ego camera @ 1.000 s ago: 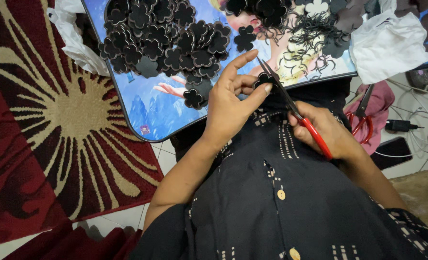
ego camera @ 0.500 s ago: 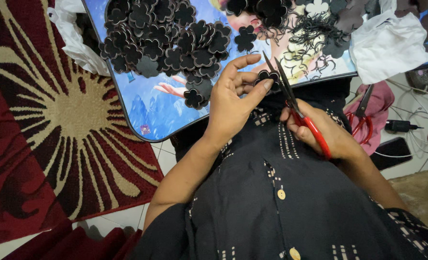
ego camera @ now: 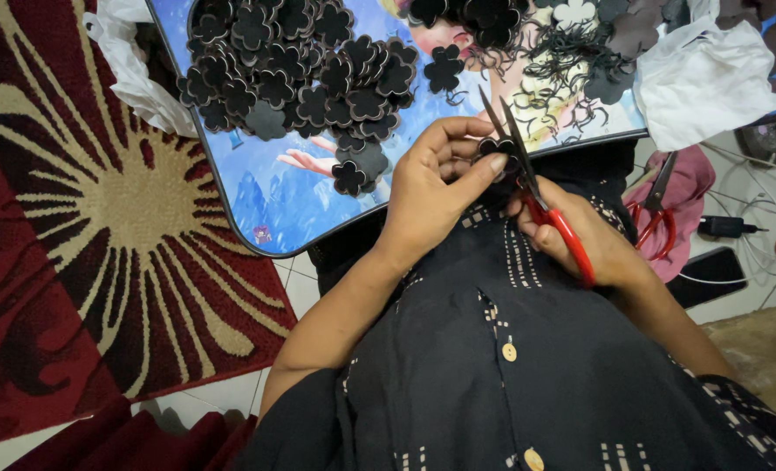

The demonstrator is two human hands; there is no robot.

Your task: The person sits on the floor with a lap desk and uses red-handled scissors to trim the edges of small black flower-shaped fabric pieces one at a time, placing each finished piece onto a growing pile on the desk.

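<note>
A small black flower-shaped foam cut-out (ego camera: pixel 492 148) is pinched between the thumb and curled fingers of the left hand (ego camera: pixel 431 187), just above the lap and at the near edge of a blue picture-printed tray table (ego camera: pixel 266 196). The fingers of this hand are closed tightly around the piece, with the thumb stretched along its lower side. A pair of red-handled scissors with dark blades (ego camera: pixel 536 187) is gripped by the right hand (ego camera: pixel 593 244), whose fingers are wrapped shut through and around the handles. The blades are seen slightly parted, their tips pointing away from the body and crossing the cut-out's edge. A heap of finished black flower shapes (ego camera: pixel 296 70) is spread over the far left part of the tray, and thin curly black offcuts (ego camera: pixel 571 61) are scattered toward its right side. A crumpled white cloth (ego camera: pixel 706 78) is laid on the tray's right corner. A second pair of red-handled scissors (ego camera: pixel 654 214) is left on pink fabric beside the right arm. A red rug with a cream sunburst pattern (ego camera: pixel 100 227) is spread on the tiled floor to the left
</note>
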